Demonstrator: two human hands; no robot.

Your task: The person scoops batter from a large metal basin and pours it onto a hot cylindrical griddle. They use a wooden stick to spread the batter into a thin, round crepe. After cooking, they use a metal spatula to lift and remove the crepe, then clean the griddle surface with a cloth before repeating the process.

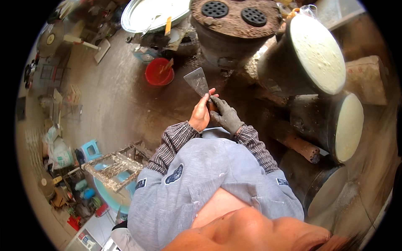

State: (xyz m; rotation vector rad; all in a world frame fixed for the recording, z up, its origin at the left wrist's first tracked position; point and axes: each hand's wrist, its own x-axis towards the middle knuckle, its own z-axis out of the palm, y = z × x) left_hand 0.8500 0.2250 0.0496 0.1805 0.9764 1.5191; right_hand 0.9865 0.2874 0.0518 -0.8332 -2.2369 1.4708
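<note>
A putty knife [198, 82] with a wide, flat blade points up and to the left in front of my body. My bare left hand [200, 113] lies against the base of the blade and the handle, thumb up. My right hand [227, 116], in a grey work glove, closes round the handle, part of which shows orange-brown between the hands. Whether the left fingers grip the tool or only touch it cannot be told. Beyond the tool is a red plastic bucket [150, 74] with a stick-like tool in it.
A round stove [216, 51] bears two perforated coal briquettes. Several drums with pale tops stand to the right, the largest [317, 55] near the stove. A metal basin [132, 23] is at the top. A crusted wooden frame [105, 163] rests over a turquoise tub [105, 189] at lower left.
</note>
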